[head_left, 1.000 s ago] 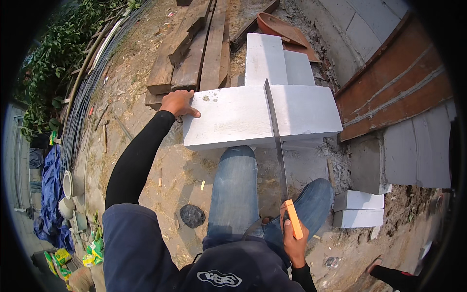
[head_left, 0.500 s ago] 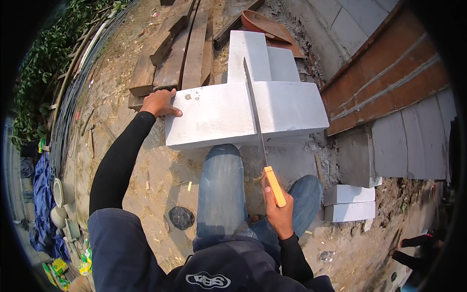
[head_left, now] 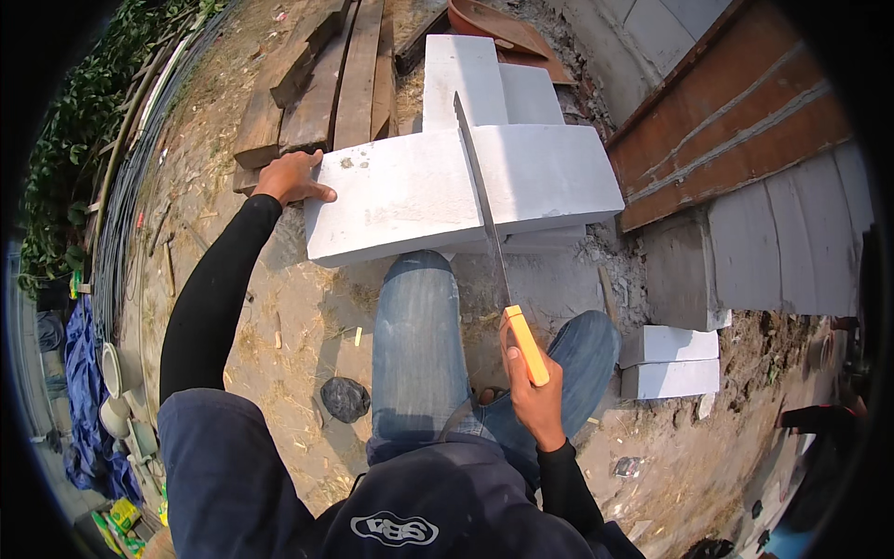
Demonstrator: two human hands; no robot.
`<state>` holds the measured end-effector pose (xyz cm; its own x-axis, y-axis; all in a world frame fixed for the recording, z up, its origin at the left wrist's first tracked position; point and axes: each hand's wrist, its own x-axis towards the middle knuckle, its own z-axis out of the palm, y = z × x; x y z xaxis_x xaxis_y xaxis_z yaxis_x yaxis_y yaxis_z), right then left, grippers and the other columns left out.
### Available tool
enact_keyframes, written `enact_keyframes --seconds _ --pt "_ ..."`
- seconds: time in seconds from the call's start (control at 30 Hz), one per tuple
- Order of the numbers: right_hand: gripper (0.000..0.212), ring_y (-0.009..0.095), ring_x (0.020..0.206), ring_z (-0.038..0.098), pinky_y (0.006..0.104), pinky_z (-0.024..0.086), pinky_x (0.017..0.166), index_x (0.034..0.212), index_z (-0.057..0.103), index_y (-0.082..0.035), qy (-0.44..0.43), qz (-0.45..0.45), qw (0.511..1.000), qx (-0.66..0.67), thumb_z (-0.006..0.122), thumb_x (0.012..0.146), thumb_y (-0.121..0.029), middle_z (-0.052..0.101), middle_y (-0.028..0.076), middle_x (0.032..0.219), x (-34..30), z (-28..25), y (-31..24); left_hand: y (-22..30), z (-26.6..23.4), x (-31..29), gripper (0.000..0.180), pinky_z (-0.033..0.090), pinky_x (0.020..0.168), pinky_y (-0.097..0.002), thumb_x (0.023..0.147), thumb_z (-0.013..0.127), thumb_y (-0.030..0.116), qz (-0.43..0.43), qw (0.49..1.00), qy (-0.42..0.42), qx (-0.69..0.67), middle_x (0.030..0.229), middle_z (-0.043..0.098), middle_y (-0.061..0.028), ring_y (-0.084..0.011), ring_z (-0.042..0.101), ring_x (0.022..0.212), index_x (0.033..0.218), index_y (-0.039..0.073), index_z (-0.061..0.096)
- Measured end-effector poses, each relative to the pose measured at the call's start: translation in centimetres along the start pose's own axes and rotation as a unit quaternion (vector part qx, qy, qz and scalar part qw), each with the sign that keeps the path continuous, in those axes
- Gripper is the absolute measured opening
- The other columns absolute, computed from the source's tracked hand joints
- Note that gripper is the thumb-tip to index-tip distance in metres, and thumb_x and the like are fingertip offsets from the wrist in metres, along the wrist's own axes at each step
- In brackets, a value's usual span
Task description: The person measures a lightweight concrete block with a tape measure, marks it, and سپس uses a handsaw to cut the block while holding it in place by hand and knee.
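Since a second ago the saw (head_left: 484,200) has slid toward the left end of the block (head_left: 410,200); its blade now crosses near the block's middle, where earlier it lay well toward the right end. Left hand (head_left: 291,177) remains at the block's left end.

Block: pale grey-white, rectangular, chalky matte face with a few small dark specks near the left end; edges crisp. It lies across other white blocks (head_left: 484,79) of the same stuff, and the person's knee (head_left: 419,279) in blue denim is just under its near edge. Saw: long thin dark metal blade, set edge-down on the block's top, running from far side to near side; orange handle (head_left: 527,345), smooth, plastic-looking.

Right hand (head_left: 533,391) clenched round the orange handle. Left hand lies open, palm down, fingers spread over the block's top left corner.

Ground: dry sandy dirt with straw bits and a dark stone (head_left: 345,398). Rough weathered planks (head_left: 340,79) beyond the block. Rust-red metal sheet (head_left: 736,130) and grey slabs (head_left: 792,242) at right; two small white blocks (head_left: 669,361) stacked near them.

Hard to tell: whether the blade has bitten into the block — no kerf can be made out. Blade teeth too fine to see. Lower leg under the block is hidden. Rim of the view is black, cutting off both sides.
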<state>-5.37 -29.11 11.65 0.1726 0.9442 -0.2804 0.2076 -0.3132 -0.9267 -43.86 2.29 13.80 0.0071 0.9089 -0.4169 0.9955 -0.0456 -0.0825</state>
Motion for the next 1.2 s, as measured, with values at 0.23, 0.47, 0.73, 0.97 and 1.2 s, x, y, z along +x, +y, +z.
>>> enact_keyframes --seconds 0.23,0.47,0.73,0.97,1.2 --pt "0.019 0.007 0.066 0.052 0.0282 0.043 0.058 0.101 0.069 0.005 0.037 -0.002 0.999 -0.003 0.062 0.102 -0.012 0.059 0.000 0.071 -8.1 -2.4 3.1 0.3 0.0 -0.4 0.112 0.049 0.109 -0.0460 0.062 0.090 0.058 0.014 0.999 0.035 -0.003 0.141 0.063 -0.0171 -0.0336 0.061 0.130 0.155 0.013 0.049" --pt "0.027 0.006 0.061 0.037 0.0302 0.033 0.052 0.083 0.058 0.001 0.003 -0.008 1.000 -0.013 0.066 0.102 -0.015 0.043 -0.002 0.063 -2.4 -1.0 1.6 -0.9 1.0 0.0 0.113 0.051 0.107 -0.0462 0.061 0.090 0.059 0.005 1.000 0.015 -0.021 0.141 0.063 -0.0181 -0.0350 0.062 0.130 0.155 0.013 0.049" --pt "0.028 0.006 0.060 0.039 0.0295 0.033 0.052 0.083 0.058 0.002 0.008 -0.030 1.000 0.002 0.064 0.103 -0.015 0.047 -0.001 0.064 0.5 -0.7 1.6 0.4 0.2 0.4 0.106 0.053 0.101 -0.0456 0.065 0.090 0.056 0.030 0.997 0.070 -0.009 0.133 0.068 -0.0144 -0.0324 0.066 0.123 0.154 0.014 0.051" --pt "0.018 0.005 0.062 0.044 0.0272 0.037 0.055 0.096 0.066 0.005 0.026 0.025 0.999 -0.007 0.064 0.101 -0.011 0.050 -0.002 0.066 -8.2 -2.7 2.1 0.0 0.5 -0.4 0.110 0.049 0.108 -0.0465 0.064 0.090 0.056 0.008 0.999 0.017 -0.031 0.142 0.064 -0.0156 -0.0333 0.062 0.129 0.155 0.010 0.049" --pt "0.033 0.006 0.061 0.038 0.0295 0.032 0.052 0.079 0.055 0.001 -0.016 0.021 0.998 0.060 0.065 0.104 -0.018 0.047 -0.003 0.064 3.1 -0.2 0.7 0.5 0.0 -0.2 0.108 0.050 0.106 -0.0476 0.063 0.089 0.057 0.014 0.999 0.028 -0.019 0.138 0.065 -0.0163 -0.0352 0.062 0.128 0.154 0.014 0.050"
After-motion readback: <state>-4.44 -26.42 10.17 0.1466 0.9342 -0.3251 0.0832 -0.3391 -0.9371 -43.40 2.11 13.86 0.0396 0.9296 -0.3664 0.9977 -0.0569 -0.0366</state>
